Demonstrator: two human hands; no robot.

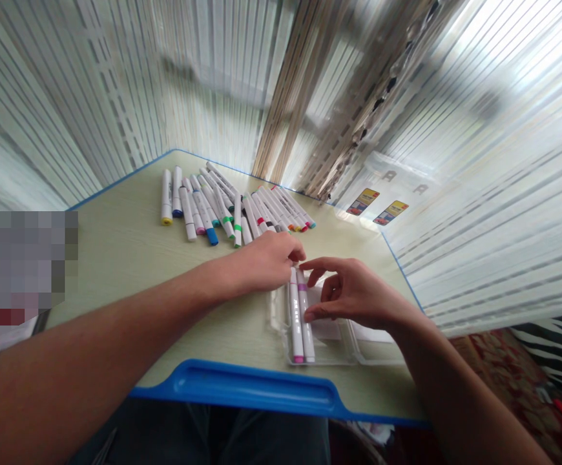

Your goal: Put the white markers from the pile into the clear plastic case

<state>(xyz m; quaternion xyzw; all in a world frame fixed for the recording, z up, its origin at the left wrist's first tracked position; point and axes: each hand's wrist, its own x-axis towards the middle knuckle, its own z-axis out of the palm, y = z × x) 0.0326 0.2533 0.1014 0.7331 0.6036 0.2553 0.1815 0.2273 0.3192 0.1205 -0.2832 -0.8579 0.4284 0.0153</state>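
Note:
Two white markers lie side by side in a clear plastic case at the front right of the table. The left marker [296, 323] has a pink end; the other marker [305, 336] carries a purple band. My right hand [356, 290] curves beside them, thumb and index finger apart. Its thumb tip appears to touch the purple-banded marker's side, and its index fingertip is by the marker's top. My left hand [274, 258] is bent closed over the markers' far ends; whatever its fingertips hold is hidden. The case [349, 345] has compartments, with white sheets inside.
Many loose white markers [203, 206] with coloured ends lie at the table's back. A clear container [378, 181] with two labels stands at the back right. A blue tray ledge [256, 387] runs along the front edge. Sheer striped curtains [223, 77] hang behind.

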